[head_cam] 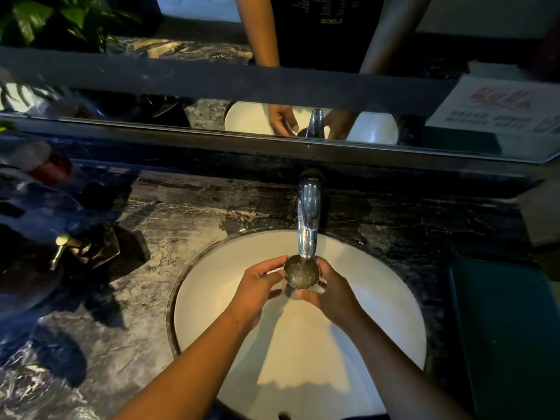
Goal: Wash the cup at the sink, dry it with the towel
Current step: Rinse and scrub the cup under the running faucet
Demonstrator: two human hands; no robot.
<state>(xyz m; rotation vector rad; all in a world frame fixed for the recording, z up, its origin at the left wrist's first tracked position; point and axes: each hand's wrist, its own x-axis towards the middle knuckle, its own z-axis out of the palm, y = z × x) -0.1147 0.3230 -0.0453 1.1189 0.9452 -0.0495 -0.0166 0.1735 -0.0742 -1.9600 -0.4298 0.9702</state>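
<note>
I log 1 steel cup (pixel 301 272) under the tap (pixel 309 207), over the sink (pixel 381 301); left hand (pixel 257 287) and right hand (pixel 335 291) grip it.

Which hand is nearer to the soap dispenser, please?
Left. The left hand holds the cup on the side facing the soap dispenser; the right hand holds the far side.

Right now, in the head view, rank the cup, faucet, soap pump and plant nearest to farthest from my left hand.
1. cup, gripped by the left hand
2. faucet, just behind
3. soap pump, left counter
4. plant, far top-left
</note>
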